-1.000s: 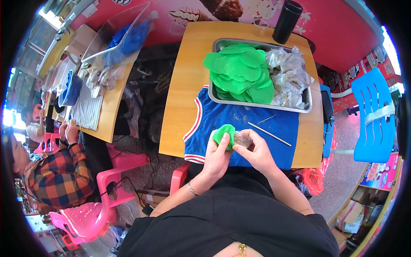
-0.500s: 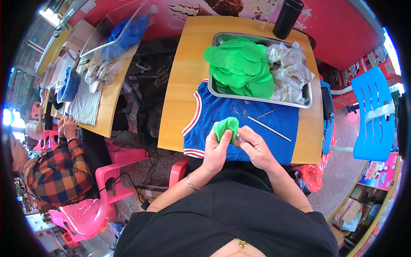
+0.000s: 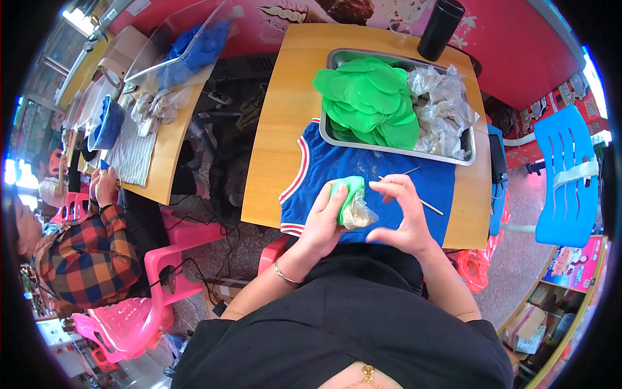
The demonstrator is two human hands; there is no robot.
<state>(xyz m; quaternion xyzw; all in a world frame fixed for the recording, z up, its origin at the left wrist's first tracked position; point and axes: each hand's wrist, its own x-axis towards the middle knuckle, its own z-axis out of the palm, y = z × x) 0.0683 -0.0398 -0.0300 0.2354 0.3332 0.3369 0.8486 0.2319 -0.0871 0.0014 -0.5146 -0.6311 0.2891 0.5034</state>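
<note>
Above the near edge of the table, my left hand grips a limp green piece together with a small clear plastic bag bundle, whose contents look pale brownish. The bundle bulges out from under the green piece, toward my right. Just beside it is my right hand, thumb and fingers spread apart with nothing between them. Under both hands lies a blue sleeveless jersey with red and white trim. A thin wooden stick and a darker thin rod rest on the jersey.
Beyond the jersey, a metal tray holds stacked flat green pieces and several plastic bag bundles. A black bottle and a clear cup stand behind. At left, another person sits by a second table. Blue chair at right.
My right hand has let go and opened, moving slightly right. The plastic bag bundle now shows below the green piece in my left hand, which has shifted a little.
</note>
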